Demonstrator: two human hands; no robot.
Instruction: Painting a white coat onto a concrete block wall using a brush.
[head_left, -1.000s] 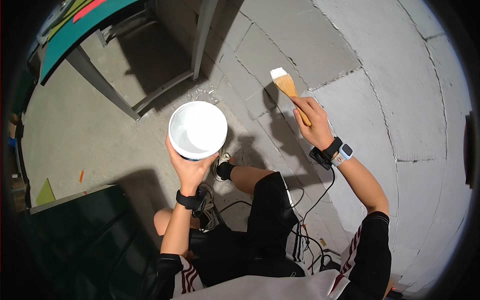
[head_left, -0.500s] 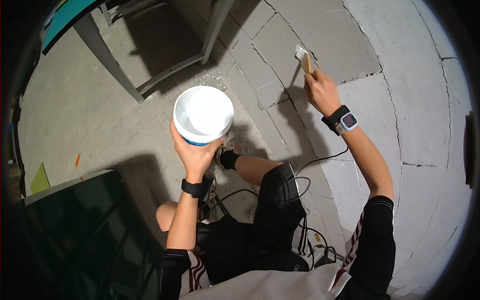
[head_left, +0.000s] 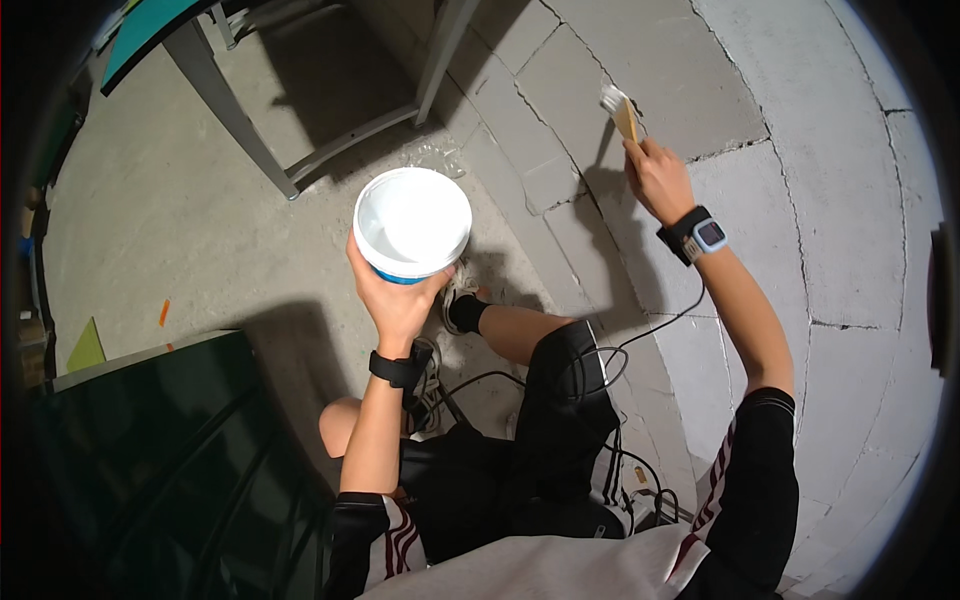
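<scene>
Two bare hands, both loaded! Centre-left of the frame: left hand point(head_left: 398, 310) wrapped around the underside of a round white plastic tub with a blue band point(head_left: 412, 222), grip spread wide, thumb on one side and fingers on the other, open mouth facing up, white inside. Over to the upper right: right hand point(head_left: 660, 182) closed narrowly on the wooden handle of a flat, white-bristled brush point(head_left: 622, 112), out at arm's length, bristles right up by a grey block wall with dark cracked joints point(head_left: 860, 240), contact too close to call. Beside the right hand, a pale-blue-cased watch point(head_left: 709, 234). Up in the top left, a teal-topped table with grey metal legs point(head_left: 150, 35); lower left, a glossy dark green panel point(head_left: 190, 460), a yellow-green triangular piece point(head_left: 88, 347) just beside its upper edge, a thin orange strip point(head_left: 164, 312) nearby on grey concrete floor point(head_left: 180, 210).
</scene>
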